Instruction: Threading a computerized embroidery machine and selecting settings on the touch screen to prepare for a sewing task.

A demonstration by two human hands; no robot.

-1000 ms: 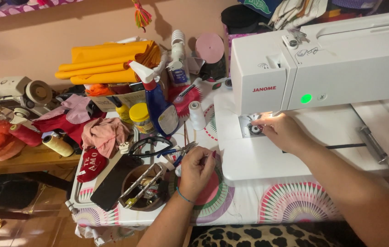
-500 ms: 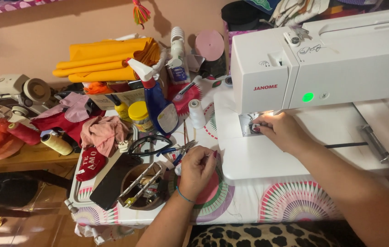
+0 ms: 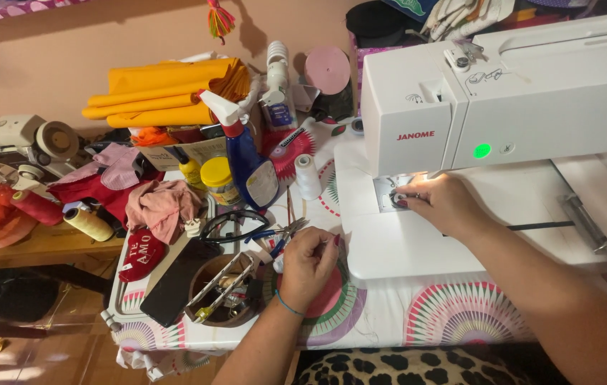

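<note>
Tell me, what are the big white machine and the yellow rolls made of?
The sewing machine looks like smooth, slightly glossy white plastic: its moulded shell catches the light. The yellow rolls seem to be matte fabric, judging by their soft folds, layered edges.

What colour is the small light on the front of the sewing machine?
Green. The small light glows on the white sewing machine, above the right hand; the head view shows it.

I see a home sewing corner: a white sewing machine (image 3: pixel 503 93), thread spools (image 3: pixel 308 177), folded yellow fabric (image 3: pixel 168 93) and scissors (image 3: pixel 236 227) crowd a patterned tablecloth (image 3: pixel 453 321).
</note>
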